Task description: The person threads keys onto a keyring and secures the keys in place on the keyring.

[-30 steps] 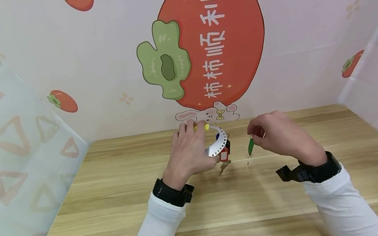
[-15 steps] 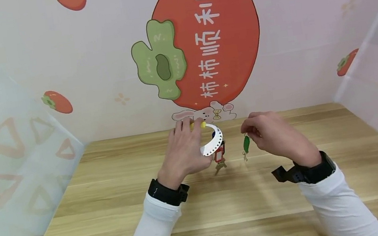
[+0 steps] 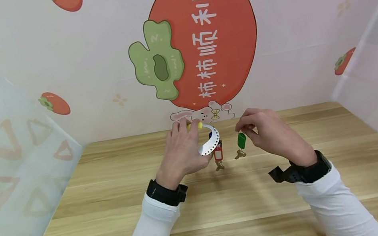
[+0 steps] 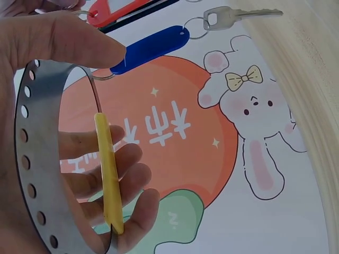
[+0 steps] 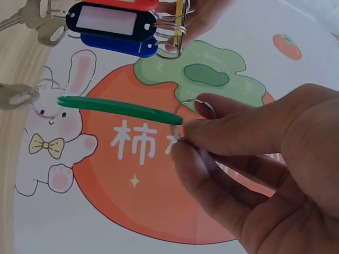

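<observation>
My left hand (image 3: 184, 153) grips a metal key hoop, a silvery band (image 3: 213, 143) with a row of holes and a yellow handle (image 4: 108, 172). Its fingers curl round the handle. From the hoop hang a red key tag (image 3: 218, 153), a black key tag (image 5: 74, 20) and a blue key tag (image 4: 153, 49), with keys dangling below. To the right, my right hand (image 3: 271, 134) pinches the split ring (image 5: 198, 100) of a green key tag (image 3: 241, 141) between thumb and fingers. A key (image 3: 240, 154) hangs from the tag's lower end. A gap separates the green tag from the hoop.
Below the hands is a wood-grain table (image 3: 225, 217). A printed backdrop (image 3: 100, 57) with a large red persimmon and a rabbit rises behind it, with pale side panels left and right. Black camera straps (image 3: 165, 193) circle both wrists.
In the head view both hands have shifted slightly left along with the background. The green tag has turned from edge-on to show its broad face, and its key has swung. Both grips stay the same.
</observation>
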